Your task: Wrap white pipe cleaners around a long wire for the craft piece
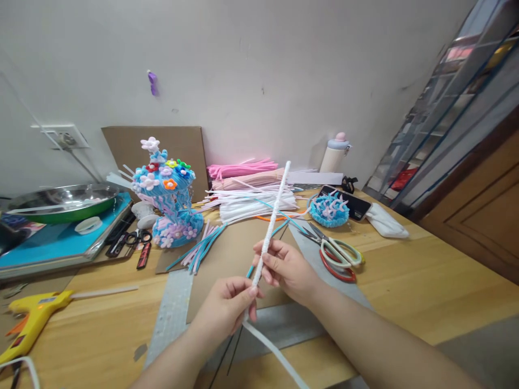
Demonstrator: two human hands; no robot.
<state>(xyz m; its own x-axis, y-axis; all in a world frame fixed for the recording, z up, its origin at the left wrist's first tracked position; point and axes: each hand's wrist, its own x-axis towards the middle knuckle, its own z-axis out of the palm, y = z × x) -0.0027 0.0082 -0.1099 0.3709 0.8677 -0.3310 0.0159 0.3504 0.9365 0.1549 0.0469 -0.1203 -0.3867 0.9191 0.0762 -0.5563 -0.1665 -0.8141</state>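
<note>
A white wrapped rod [274, 212] slants up from my hands over the middle of the table. My left hand [231, 302] pinches its lower end between thumb and fingers. Higher up, my right hand [288, 268] has its thumb and fingers closed round the same rod. A loose white pipe cleaner [275, 354] trails down from beneath my left hand towards the front edge. Two thin dark wires [232, 351] stick out below that hand. Under both hands lies a brown cardboard sheet [214, 259] on a grey mat [168, 302].
A blue flowered pipe-cleaner piece [165, 183] stands left, beside cut pipe cleaners [205, 248]. White pipe-cleaner bundles [257, 205] lie behind. Scissors [336, 251], a round blue piece [329, 209], a phone [359, 208] and a bottle [334, 154] are right; a yellow glue gun [34, 319] lies left.
</note>
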